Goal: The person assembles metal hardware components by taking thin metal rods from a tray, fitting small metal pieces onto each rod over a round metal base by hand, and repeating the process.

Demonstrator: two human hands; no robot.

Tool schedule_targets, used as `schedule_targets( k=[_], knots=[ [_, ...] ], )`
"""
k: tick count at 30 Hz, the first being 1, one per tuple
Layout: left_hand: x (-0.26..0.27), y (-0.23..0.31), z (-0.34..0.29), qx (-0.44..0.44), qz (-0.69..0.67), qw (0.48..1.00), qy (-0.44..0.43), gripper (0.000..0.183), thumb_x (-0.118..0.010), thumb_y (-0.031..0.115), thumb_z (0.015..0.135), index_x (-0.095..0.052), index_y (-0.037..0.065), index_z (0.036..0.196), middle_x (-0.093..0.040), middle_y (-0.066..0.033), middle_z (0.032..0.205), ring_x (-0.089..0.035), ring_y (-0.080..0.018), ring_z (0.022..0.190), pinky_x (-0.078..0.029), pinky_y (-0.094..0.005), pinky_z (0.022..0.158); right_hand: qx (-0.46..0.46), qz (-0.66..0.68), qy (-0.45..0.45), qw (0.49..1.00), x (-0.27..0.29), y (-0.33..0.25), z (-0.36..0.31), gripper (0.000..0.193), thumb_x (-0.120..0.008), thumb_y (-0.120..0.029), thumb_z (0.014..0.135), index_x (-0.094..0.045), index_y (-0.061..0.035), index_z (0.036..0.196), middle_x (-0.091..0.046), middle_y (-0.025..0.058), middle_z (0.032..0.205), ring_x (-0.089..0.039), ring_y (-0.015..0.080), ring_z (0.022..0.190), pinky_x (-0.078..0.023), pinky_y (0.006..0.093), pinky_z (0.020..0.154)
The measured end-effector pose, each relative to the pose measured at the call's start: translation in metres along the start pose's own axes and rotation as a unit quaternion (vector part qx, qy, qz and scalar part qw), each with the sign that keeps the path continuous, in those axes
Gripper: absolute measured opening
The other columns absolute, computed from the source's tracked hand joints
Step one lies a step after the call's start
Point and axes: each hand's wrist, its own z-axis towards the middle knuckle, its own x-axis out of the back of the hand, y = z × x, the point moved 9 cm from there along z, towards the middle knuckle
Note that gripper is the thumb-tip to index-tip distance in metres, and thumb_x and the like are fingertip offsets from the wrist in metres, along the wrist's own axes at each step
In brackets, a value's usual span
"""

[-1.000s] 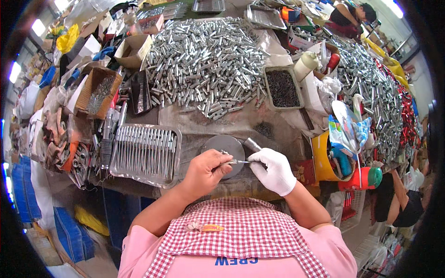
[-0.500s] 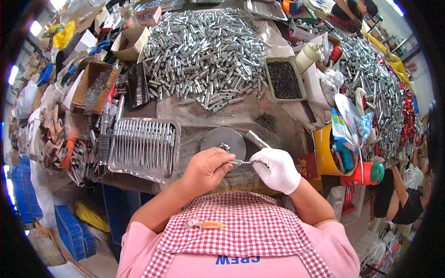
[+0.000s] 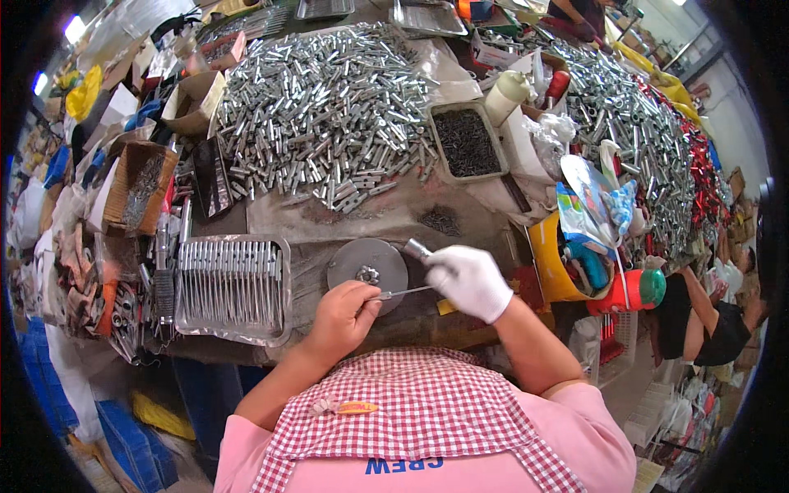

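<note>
My bare left hand [image 3: 341, 319] pinches a thin metal rod [image 3: 404, 292] between thumb and fingers; its slim shaft points right. My right hand [image 3: 471, 283], in a white glove, is blurred by motion. Its fingers look closed around the near end of a thick metal bar [image 3: 417, 248], which sticks out to the upper left. The rod's far tip ends close to this glove. Just beyond my left hand lies a round grey metal disc [image 3: 390, 261] with a small cluster of shiny metal pieces [image 3: 366, 274] on it.
A metal tray [image 3: 283, 316] of rods in rows stands at left. Beyond the disc spreads a big heap of silver metal tubes [image 3: 320, 115]. A tub of dark screws [image 3: 467, 141] is behind right, and a yellow container [image 3: 549, 259] stands at right. Another person [image 3: 707, 316] is at far right.
My right hand has left the rod and moved up to the thick metal bar. My left hand keeps the rod, with more shaft showing. The whole view has shifted left.
</note>
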Motion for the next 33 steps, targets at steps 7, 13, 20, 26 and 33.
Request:
schedule_targets(
  k=[7,13,20,26,33],
  knots=[
    [0.015,-0.014,-0.018,0.039,0.025,0.998,0.051,0.015,-0.07,0.008,0.084,-0.067,-0.001,0.095,-0.067,-0.0142,0.087,-0.065,-0.0284,0.075,-0.052,-0.0347,0.066,-0.191,-0.207,0.003,0.96,0.027,0.101,0.029,0.022,-0.063,-0.026,0.084,-0.074,-0.0079,0.087,-0.071,0.0175,0.091,-0.068,0.0359,0.091,-0.053,0.0438,0.081],
    [0.018,-0.012,-0.026,0.036,0.06,0.996,0.047,0.014,-0.071,0.01,0.083,-0.067,0.0,0.093,-0.066,-0.013,0.086,-0.062,-0.0297,0.077,-0.05,-0.0384,0.069,-0.228,-0.303,-0.1,0.92,0.005,0.102,0.039,0.022,-0.059,-0.021,0.085,-0.073,-0.0044,0.086,-0.07,0.0234,0.092,-0.067,0.04,0.092,-0.053,0.0459,0.086],
    [0.016,-0.013,-0.035,0.027,0.105,0.991,0.08,0.013,-0.071,0.011,0.081,-0.068,0.002,0.09,-0.065,-0.0108,0.086,-0.057,-0.0316,0.085,-0.047,-0.0422,0.078,-0.136,-0.16,0.035,0.977,0.025,0.086,0.025,0.009,-0.057,-0.011,0.089,-0.058,-0.0027,0.093,-0.064,0.0226,0.088,-0.062,0.0431,0.087,-0.05,0.0485,0.079],
    [0.004,-0.022,-0.036,0.037,0.144,0.986,0.081,0.014,-0.072,0.012,0.079,-0.07,0.004,0.091,-0.063,-0.0091,0.087,-0.055,-0.0311,0.09,-0.045,-0.0427,0.082,0.124,0.038,0.1,0.987,0.009,-0.047,0.008,0.021,-0.061,0.005,0.082,-0.068,-0.002,0.1,-0.067,0.016,0.09,-0.066,0.0331,0.082,-0.053,0.0368,0.075],
    [-0.004,-0.021,-0.032,0.038,0.149,0.986,0.066,0.017,-0.073,0.009,0.077,-0.071,0.005,0.094,-0.062,-0.0076,0.089,-0.054,-0.0311,0.09,-0.045,-0.0433,0.082,0.149,-0.023,-0.02,0.988,-0.071,-0.044,-0.011,0.013,-0.073,-0.01,0.073,-0.071,-0.0111,0.086,-0.067,0.0049,0.085,-0.064,0.0259,0.078,-0.053,0.0374,0.068]
  ],
)
